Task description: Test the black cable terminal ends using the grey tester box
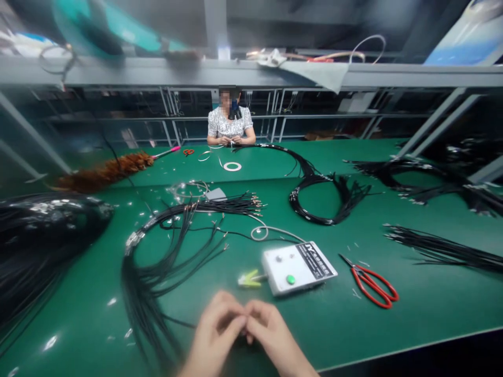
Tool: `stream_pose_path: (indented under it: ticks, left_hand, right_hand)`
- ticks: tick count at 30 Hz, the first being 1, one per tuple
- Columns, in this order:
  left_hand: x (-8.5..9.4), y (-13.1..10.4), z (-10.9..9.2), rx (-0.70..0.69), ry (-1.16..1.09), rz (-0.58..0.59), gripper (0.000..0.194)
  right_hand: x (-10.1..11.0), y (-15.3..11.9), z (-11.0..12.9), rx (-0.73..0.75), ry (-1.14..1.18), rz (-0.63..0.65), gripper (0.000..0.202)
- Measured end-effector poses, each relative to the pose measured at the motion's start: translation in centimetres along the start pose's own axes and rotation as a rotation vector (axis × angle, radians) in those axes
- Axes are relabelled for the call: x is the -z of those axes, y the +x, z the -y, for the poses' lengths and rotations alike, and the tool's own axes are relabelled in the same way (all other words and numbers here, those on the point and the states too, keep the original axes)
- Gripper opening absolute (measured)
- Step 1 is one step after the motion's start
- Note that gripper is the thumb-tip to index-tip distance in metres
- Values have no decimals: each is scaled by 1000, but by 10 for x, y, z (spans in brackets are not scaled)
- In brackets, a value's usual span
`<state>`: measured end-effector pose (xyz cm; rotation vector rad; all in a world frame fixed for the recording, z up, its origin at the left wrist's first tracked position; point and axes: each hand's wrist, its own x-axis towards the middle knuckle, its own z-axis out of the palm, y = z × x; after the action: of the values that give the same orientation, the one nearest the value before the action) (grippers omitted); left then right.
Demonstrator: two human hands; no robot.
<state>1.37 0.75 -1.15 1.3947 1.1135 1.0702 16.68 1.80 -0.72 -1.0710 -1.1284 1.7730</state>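
My left hand (220,327) and my right hand (267,327) meet fingertip to fingertip at the bottom centre. Both are pinched closed, and whatever they hold is hidden by the fingers. A black cable (178,321) runs from a bundle of black cables (143,293) toward my left hand. Just beyond the hands sits a white box (281,269) with a green button and a dark label, a yellow-green clip (250,279) at its left side. Red-handled scissors (373,283) lie open to the right.
More black cables lie at the far left (47,235), at the right (444,248) and in a loop (302,207) farther back. A brown duster (106,173) rests at the back left. Across the green table (365,330) a person (230,123) sits below a grey shelf (157,73).
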Motion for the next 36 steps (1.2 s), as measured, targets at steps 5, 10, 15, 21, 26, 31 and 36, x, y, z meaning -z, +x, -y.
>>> stream_pose_path:
  ticks: [5,10,15,21,26,31,36]
  left_hand:
    - [-6,-1,9,93,-89,-89,32]
    - [-8,-9,-3,-64,230,-106,20]
    - [-4,-8,-5,-97,314,-101,22]
    - [2,-1,5,-33,312,-121,23]
    - [6,1,-2,-69,378,-73,23]
    - [15,-2,-3,-213,593,105,28]
    - [19,1,4,-176,587,79,28]
  right_hand:
    - [0,-3,0,71,-184,-43,40]
    - [3,-2,-1,268,-536,-123,26]
    - [10,-4,4,436,-851,-102,19]
    - [19,-9,9,562,-1134,-159,14]
    - [14,-5,16,710,-1345,-150,12]
    - [10,2,16,846,-1464,-41,33]
    - [20,2,23,857,-1500,-65,33]
